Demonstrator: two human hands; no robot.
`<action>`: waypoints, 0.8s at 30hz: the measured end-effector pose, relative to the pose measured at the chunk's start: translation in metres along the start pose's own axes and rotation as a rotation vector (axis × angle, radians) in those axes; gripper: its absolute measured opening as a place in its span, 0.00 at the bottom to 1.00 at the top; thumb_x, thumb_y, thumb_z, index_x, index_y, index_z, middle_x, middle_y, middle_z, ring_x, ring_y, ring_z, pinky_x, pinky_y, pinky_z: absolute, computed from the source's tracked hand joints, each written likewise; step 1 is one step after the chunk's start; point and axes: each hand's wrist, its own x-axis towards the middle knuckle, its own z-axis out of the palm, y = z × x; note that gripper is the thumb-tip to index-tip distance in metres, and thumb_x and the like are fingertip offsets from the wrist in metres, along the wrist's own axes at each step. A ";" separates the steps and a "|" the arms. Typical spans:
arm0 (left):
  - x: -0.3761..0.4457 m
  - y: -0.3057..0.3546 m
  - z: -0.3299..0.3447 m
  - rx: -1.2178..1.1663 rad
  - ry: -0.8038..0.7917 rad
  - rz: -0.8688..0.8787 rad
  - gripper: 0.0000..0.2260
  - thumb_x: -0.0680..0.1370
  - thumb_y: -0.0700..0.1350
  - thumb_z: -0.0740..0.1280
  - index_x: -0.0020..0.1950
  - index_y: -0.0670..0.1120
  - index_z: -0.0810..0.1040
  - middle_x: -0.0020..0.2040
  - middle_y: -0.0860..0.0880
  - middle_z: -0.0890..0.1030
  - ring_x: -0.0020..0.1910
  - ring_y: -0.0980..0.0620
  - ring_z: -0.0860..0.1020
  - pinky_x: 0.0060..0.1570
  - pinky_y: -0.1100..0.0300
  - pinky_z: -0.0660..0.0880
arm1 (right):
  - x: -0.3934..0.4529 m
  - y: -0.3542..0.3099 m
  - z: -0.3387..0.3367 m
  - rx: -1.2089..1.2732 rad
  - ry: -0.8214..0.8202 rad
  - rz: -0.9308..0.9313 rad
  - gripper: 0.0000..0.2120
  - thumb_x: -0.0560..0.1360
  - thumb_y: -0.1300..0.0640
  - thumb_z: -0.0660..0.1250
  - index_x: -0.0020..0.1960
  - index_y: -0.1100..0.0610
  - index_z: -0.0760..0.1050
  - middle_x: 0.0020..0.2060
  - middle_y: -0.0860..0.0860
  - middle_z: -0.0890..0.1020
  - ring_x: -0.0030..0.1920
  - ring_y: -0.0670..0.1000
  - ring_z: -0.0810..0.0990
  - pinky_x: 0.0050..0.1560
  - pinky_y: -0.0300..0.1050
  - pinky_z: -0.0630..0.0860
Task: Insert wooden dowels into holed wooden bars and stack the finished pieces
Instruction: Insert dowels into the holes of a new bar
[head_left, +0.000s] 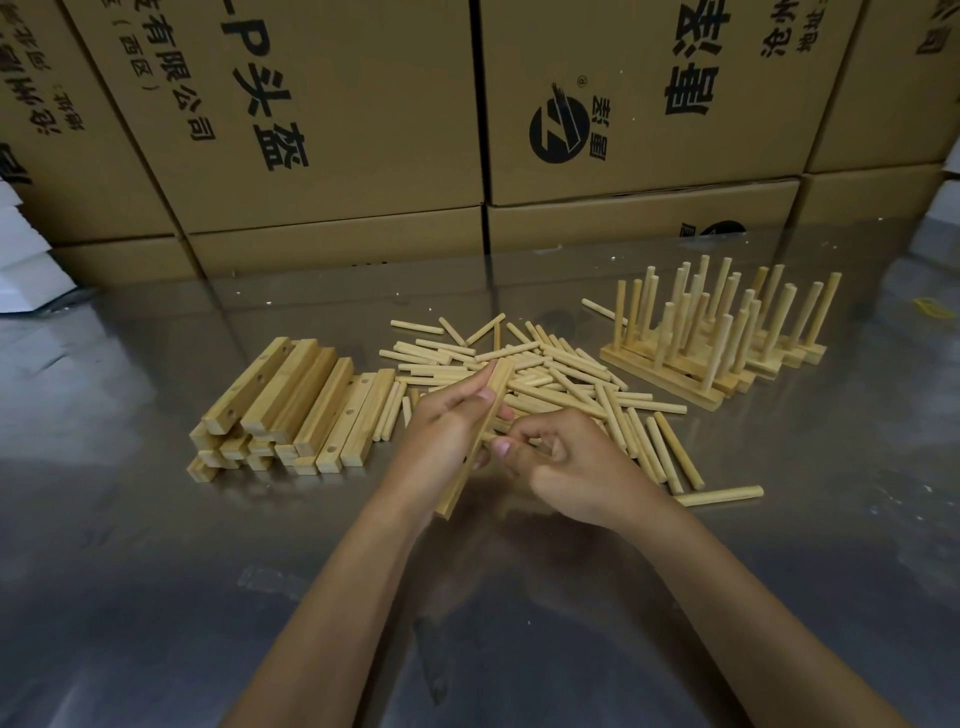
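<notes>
My left hand (441, 431) grips a holed wooden bar (457, 491) held lengthwise, tilted away from me. My right hand (566, 467) pinches a dowel (488, 439) against the bar's side; most of that dowel is hidden by my fingers. A loose pile of dowels (561, 379) lies just beyond my hands. A stack of empty holed bars (291, 405) sits to the left. Finished bars with upright dowels (717, 332) stand at the right rear.
The work surface is a shiny metal table (208, 545). Large cardboard boxes (337, 130) form a wall along its far edge. A single dowel (719, 496) lies apart to the right of my right hand. White foam pieces (21, 249) sit at the far left.
</notes>
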 end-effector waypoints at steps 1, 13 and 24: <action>0.000 0.000 0.000 -0.001 -0.002 0.000 0.14 0.83 0.43 0.62 0.60 0.61 0.81 0.48 0.45 0.85 0.34 0.54 0.79 0.31 0.60 0.70 | 0.000 -0.001 0.001 0.016 -0.002 -0.001 0.20 0.80 0.56 0.65 0.32 0.40 0.81 0.52 0.42 0.84 0.67 0.29 0.66 0.58 0.26 0.61; 0.005 0.010 -0.014 0.023 0.105 0.009 0.14 0.84 0.44 0.60 0.66 0.57 0.78 0.46 0.52 0.87 0.37 0.56 0.80 0.32 0.60 0.73 | 0.002 -0.007 -0.007 0.257 0.069 0.185 0.08 0.75 0.47 0.72 0.42 0.51 0.84 0.26 0.51 0.80 0.22 0.47 0.69 0.25 0.37 0.66; 0.012 0.012 -0.044 -0.459 0.183 -0.102 0.17 0.84 0.41 0.56 0.71 0.42 0.73 0.35 0.50 0.82 0.31 0.54 0.76 0.23 0.62 0.73 | 0.004 0.020 -0.003 -0.728 0.230 -0.006 0.04 0.76 0.55 0.66 0.45 0.49 0.79 0.43 0.43 0.76 0.51 0.47 0.70 0.50 0.43 0.65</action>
